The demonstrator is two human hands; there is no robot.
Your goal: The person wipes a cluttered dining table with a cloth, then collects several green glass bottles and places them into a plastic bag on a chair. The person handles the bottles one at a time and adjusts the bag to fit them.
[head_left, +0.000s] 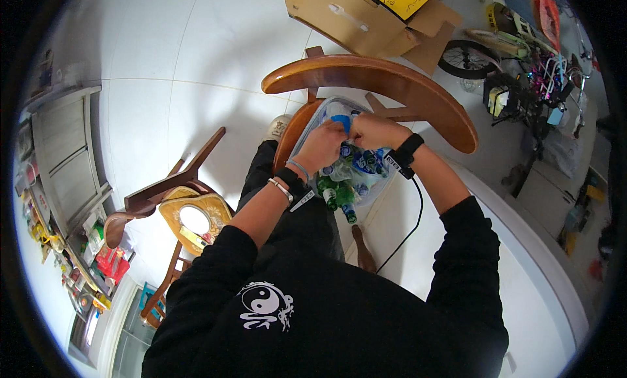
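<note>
A clear plastic bin [385, 194] full of bottles rests on the seat of a wooden chair [292, 138]. My left hand [322, 145] and my right hand [373, 131] are over the bin, almost touching, both with curled fingers. Right beside the fingertips shows a blue piece [341, 122], perhaps part of a bottle's label. The fingers hide what they grip, if anything. Below my hands lie green bottles [344, 196] with blue caps and clear plastic bottles [363, 161] with blue labels.
The chair's curved backrest [385, 78] arches just beyond the bin. An open cardboard box [339, 19] lies farther off. A small bicycle [473, 57] and clutter stand at the far right. Another chair [196, 215] with a patterned seat is at the left. A black cable [415, 224] hangs from my right wrist.
</note>
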